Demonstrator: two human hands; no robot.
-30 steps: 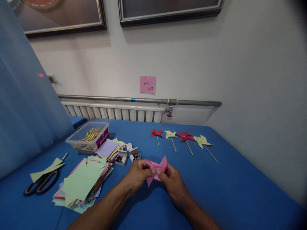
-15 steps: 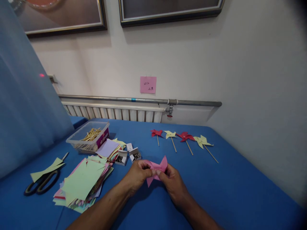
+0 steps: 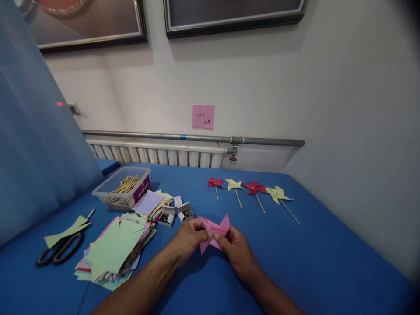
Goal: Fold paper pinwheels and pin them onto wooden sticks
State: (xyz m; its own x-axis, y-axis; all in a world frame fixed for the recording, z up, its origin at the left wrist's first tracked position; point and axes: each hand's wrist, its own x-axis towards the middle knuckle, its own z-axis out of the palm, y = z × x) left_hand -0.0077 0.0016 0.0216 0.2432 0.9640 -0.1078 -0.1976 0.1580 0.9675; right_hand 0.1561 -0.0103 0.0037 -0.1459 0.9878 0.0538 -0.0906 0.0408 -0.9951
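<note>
A pink paper pinwheel (image 3: 219, 229) is pinched at its centre between my left hand (image 3: 190, 238) and my right hand (image 3: 236, 250), just above the blue table (image 3: 311, 262). Both hands have their fingers closed on the folded paper. Its pointed blades stick up and down past my fingertips. Behind it lie finished pinwheels on sticks, red (image 3: 215, 182), pale yellow (image 3: 233, 184), red (image 3: 253, 187) and pale yellow (image 3: 278, 193).
A stack of cut coloured paper squares (image 3: 113, 249) lies left of my hands, with black scissors (image 3: 57, 251) farther left. A clear plastic box of wooden sticks (image 3: 124, 188) and two small open boxes of pins (image 3: 177, 213) sit behind the stack. A radiator (image 3: 154, 153) runs along the wall.
</note>
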